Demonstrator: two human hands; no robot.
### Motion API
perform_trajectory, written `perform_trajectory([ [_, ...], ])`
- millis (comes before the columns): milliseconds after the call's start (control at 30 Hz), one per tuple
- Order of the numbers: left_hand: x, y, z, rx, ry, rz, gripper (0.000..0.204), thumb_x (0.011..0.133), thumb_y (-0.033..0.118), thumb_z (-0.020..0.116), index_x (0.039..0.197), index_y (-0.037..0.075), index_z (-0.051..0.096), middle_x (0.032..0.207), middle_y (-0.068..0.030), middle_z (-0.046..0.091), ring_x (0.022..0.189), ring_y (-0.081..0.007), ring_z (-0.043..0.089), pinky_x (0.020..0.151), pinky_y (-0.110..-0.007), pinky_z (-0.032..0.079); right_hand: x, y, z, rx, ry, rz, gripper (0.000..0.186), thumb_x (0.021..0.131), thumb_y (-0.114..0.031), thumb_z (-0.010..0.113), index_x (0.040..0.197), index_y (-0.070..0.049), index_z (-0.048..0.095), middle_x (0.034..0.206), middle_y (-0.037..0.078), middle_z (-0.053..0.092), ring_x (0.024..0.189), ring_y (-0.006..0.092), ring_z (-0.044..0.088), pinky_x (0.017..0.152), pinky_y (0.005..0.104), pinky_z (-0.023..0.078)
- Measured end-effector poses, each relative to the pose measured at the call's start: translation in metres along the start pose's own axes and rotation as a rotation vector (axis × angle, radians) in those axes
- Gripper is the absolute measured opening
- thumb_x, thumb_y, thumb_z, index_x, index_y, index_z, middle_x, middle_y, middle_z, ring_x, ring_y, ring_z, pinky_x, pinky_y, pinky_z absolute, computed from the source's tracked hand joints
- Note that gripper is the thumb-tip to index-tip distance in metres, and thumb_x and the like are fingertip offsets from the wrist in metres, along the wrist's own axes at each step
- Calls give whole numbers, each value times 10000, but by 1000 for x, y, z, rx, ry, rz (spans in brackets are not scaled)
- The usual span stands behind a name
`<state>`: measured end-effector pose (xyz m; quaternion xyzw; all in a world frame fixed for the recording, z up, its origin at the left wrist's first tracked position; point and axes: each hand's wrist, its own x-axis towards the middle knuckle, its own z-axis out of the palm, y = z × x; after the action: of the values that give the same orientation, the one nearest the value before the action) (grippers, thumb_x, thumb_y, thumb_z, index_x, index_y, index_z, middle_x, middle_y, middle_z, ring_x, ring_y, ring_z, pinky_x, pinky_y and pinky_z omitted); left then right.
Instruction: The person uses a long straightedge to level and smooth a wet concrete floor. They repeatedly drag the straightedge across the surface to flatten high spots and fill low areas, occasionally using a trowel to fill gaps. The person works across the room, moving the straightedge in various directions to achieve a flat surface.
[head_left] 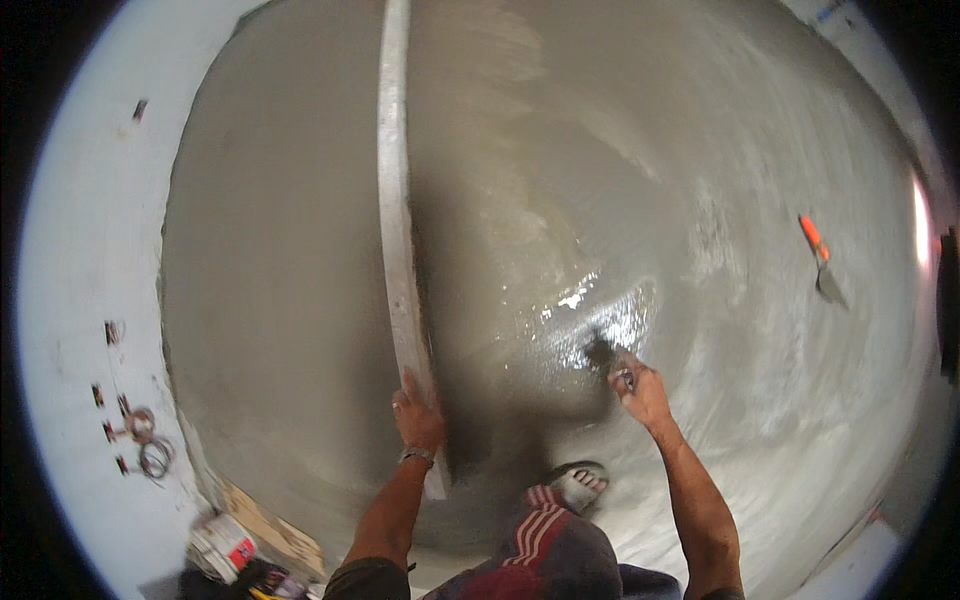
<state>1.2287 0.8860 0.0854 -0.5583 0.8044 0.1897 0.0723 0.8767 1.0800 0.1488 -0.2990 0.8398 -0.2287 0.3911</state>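
My left hand, with a bracelet at the wrist, grips the near end of a long light-grey straightedge. The bar runs away from me across smooth grey cement and casts a dark shadow along its right side. Further right, my right hand is closed round the handle of a small tool with a dark head. That head is blurred, so its exact kind cannot be told. It is over a wet, glossy patch of the cement.
A trowel with an orange handle lies on the cement at the right. Cable coils come out of the white wall at left. A white bucket and a board are at lower left. My sandalled foot is near.
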Motion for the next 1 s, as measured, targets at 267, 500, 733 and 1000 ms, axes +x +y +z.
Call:
perform_trajectory([
  [267,-2,2,5,136,62,-71,753,909,241,609,1531,111,205,1125,-243,471,953,-388,529,835,-474,453,55,21,-32,-269,-334,-238,607,881,-166,656,1431,-71,417,1209,206,628,1013,343,657,891,406,516],
  [500,-7,2,13,-27,220,-196,754,875,329,655,1505,145,285,1182,-200,549,1032,-384,569,892,-476,460,102,-36,8,-407,-643,-598,620,917,-243,621,1460,-105,357,1338,215,541,1188,389,550,989,454,458],
  [733,-22,3,33,-28,305,-388,777,875,504,618,1519,257,259,1186,-223,596,1008,-374,644,796,-488,547,82,-59,73,-511,-891,-925,646,919,-234,610,1480,-114,315,1269,237,571,1089,431,592,946,478,486],
  [1000,-59,6,27,141,278,-378,717,917,509,562,1513,437,170,1073,-209,594,843,-361,678,657,-418,589,35,-62,50,-760,-990,-1112,689,896,-177,618,1491,-103,278,1216,266,591,1064,435,602,919,484,502],
])
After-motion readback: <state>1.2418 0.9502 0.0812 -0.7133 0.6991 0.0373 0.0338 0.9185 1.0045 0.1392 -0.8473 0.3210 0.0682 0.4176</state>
